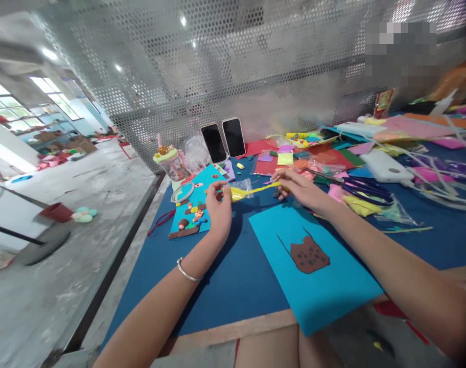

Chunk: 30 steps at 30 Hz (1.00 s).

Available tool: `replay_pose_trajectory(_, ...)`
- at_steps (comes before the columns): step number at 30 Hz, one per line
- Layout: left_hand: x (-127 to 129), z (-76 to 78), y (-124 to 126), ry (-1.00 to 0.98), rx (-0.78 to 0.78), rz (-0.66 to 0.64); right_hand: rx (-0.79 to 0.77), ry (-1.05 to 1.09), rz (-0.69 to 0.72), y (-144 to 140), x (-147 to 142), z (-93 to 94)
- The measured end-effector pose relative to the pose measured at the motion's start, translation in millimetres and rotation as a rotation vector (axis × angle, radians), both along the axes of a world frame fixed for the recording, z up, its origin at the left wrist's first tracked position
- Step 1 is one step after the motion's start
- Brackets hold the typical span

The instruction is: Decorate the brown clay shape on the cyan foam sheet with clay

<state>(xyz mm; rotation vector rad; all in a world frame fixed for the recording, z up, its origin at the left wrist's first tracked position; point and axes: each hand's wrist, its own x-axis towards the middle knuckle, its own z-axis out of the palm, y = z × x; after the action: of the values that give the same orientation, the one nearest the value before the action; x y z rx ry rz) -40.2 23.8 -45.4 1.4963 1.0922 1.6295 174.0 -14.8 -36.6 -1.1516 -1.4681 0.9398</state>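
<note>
While the blue-covered desk (233, 286) spreads under both forearms, a turquoise foam sheet (317, 276) lies nearest the person, carrying a brown spotted cut-out (308, 255) glued or laid near its middle. Farther left lies a second turquoise sheet (194, 207) already dressed with small coloured figures, and behind it two dark phones (223, 139) lean against the perforated metal screen (233, 66). The work in hand looks like stretching or rolling out a yellow strip (252, 191), which hangs taut between the two hands just above the desk, beyond the near sheet. The left hand (218, 207), wrist bent upward with a silver bangle (187, 271) on the forearm, pinches one end with fingers closed narrowly on it; the right hand (300, 186), reaching in from the right with the palm down, grips the other end the same way. By my judgement, the next move calls for an even, gentle pull so the strip does not tear. Scissors (365, 188) rest just right of that hand.
</note>
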Motion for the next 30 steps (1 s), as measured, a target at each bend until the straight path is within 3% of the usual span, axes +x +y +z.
replay_pose_trajectory(3,4.4,-0.2,-7.1,0.006,-0.028,-0.040,0.063,-0.242,0.094,-6.8,-11.7,-0.9)
replay_pose_trajectory(6,7.7,-0.4,-12.0,0.011,-0.041,-0.061,0.204,-0.440,0.054,-12.7,-22.0,0.1)
replay_pose_trajectory(12,12.4,-1.8,-17.1,0.026,-0.067,-0.133,0.266,-0.479,-0.041,-12.1,-26.3,0.1)
replay_pose_trajectory(17,7.0,-4.6,-10.0,0.082,-0.047,-0.095,0.191,-0.371,0.008,-9.7,-19.7,1.0)
replay_pose_trajectory(21,-5.9,-9.4,7.9,0.184,-0.006,0.006,0.114,-0.028,-0.050,-4.8,-11.2,3.5)
replay_pose_trajectory(25,-11.5,-6.0,18.8,0.400,0.055,0.002,0.042,0.203,-0.032,3.5,-3.7,3.5)
replay_pose_trajectory(28,-5.8,7.2,-4.7,0.549,0.123,0.014,-0.012,0.204,0.005,8.2,-1.6,1.9)
replay_pose_trajectory(30,1.6,16.7,-42.8,0.645,0.213,-0.013,-0.012,0.192,0.003,9.1,-1.6,1.0)
